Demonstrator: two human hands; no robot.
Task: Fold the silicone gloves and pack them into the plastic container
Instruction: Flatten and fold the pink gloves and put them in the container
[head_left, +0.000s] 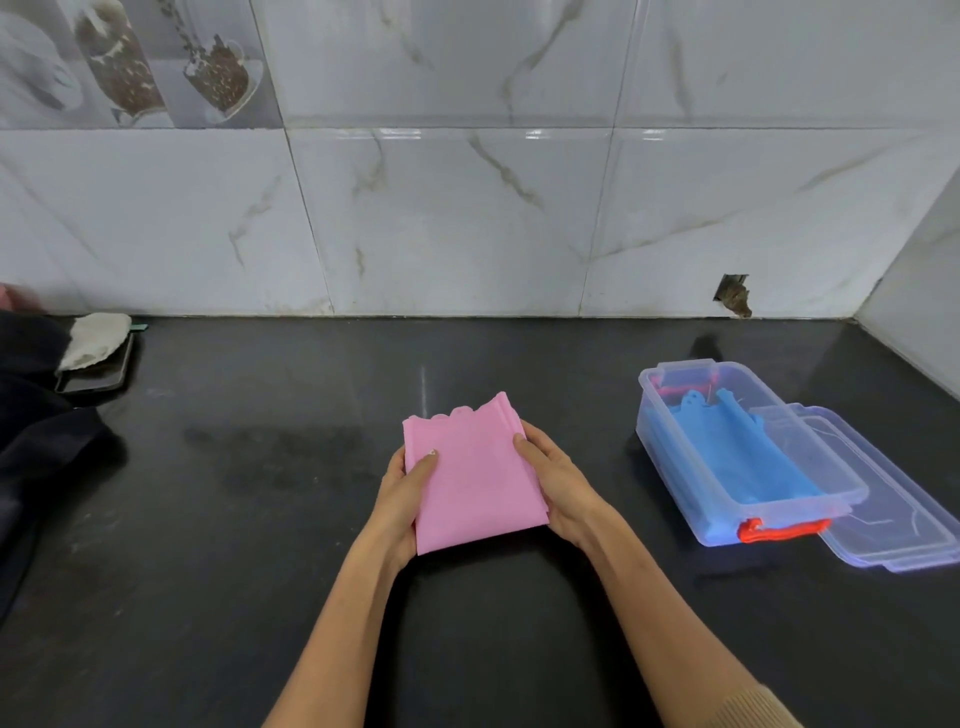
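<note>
A folded pink silicone glove (475, 475) is held flat just above the black counter, its scalloped cuff pointing away from me. My left hand (405, 488) grips its left edge with the thumb on top. My right hand (553, 480) grips its right edge the same way. To the right stands the clear plastic container (675, 452), open, with a folded blue glove (727, 447) lying inside and a red latch at its near end. Its clear lid (883, 525) rests against the container's right side.
The black counter (260, 519) runs to a marble-tiled wall at the back and a side wall at far right. At far left lie dark fabric (41, 431), a small metal tray (98, 374) and a white cloth (96, 338).
</note>
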